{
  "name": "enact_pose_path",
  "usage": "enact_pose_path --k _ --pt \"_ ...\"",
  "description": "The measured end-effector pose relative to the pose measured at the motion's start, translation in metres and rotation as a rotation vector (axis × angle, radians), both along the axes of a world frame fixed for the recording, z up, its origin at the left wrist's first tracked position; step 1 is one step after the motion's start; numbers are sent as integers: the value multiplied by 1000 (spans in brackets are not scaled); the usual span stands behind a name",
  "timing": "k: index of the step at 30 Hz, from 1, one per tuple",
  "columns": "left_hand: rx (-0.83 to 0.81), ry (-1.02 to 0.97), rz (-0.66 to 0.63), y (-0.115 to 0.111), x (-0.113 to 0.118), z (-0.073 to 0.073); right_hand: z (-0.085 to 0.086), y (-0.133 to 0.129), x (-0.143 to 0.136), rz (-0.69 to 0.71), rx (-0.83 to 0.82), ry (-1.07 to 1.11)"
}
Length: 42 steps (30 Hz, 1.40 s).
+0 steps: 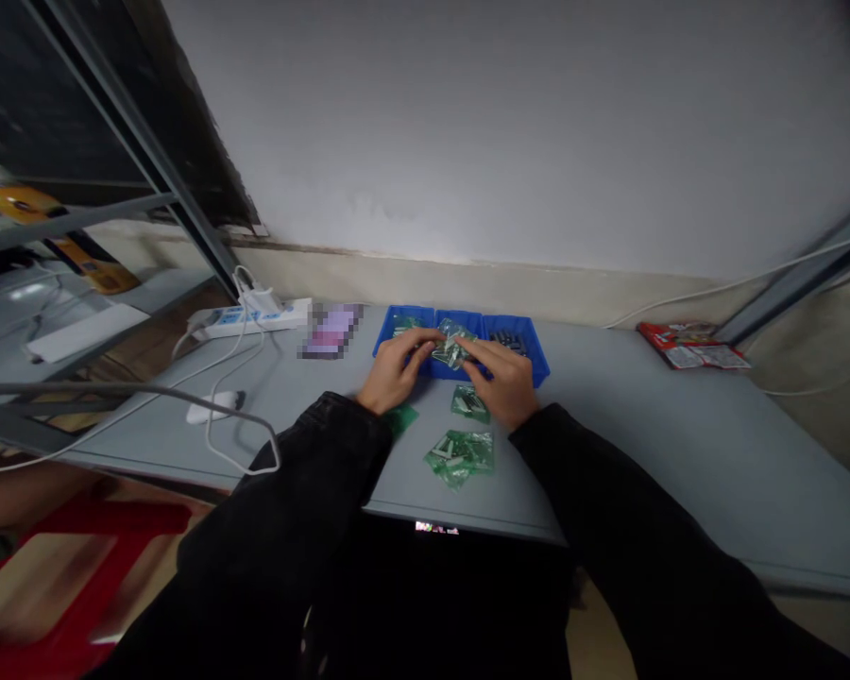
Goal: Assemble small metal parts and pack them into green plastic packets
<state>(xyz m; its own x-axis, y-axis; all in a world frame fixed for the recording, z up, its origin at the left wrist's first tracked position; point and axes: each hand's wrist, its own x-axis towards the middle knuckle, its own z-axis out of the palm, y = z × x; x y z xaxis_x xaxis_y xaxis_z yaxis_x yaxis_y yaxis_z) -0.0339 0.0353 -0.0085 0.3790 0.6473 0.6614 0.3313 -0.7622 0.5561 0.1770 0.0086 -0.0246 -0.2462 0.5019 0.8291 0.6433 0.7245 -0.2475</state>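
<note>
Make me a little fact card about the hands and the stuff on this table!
Left hand: holding a small plastic bag
Right hand: holding the same bag
Blue bins: three, side by side, by the hands
Green bags: two in front of the bins, plus green plastic by the left wrist
Power strip: white, on the left
Red packet: on the right

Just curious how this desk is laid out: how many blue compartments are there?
3, side by side along the table: left compartment beyond the left hand, middle compartment beneath the held bag, right compartment beyond the right hand.
</note>
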Motion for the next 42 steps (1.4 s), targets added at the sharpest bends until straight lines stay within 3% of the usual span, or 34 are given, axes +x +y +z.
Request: enact_pose_path --k 10,15,21,27,34,42 --pt "54 73 -79 1 -1 1 5 -1 1 -62 -35 75" --pt "65 67 -49 -1 0 4 7 -4 0 -57 -25 144" --pt "132 48 13 1 0 2 7 -8 -2 -29 -91 58" --pt "158 46 15 0 1 3 3 -4 -1 -116 -49 30" --pt "129 88 -90 -1 4 1 2 -5 -3 -2 -70 -61" --pt "112 111 -82 -2 1 3 9 -9 -4 18 -118 -52"
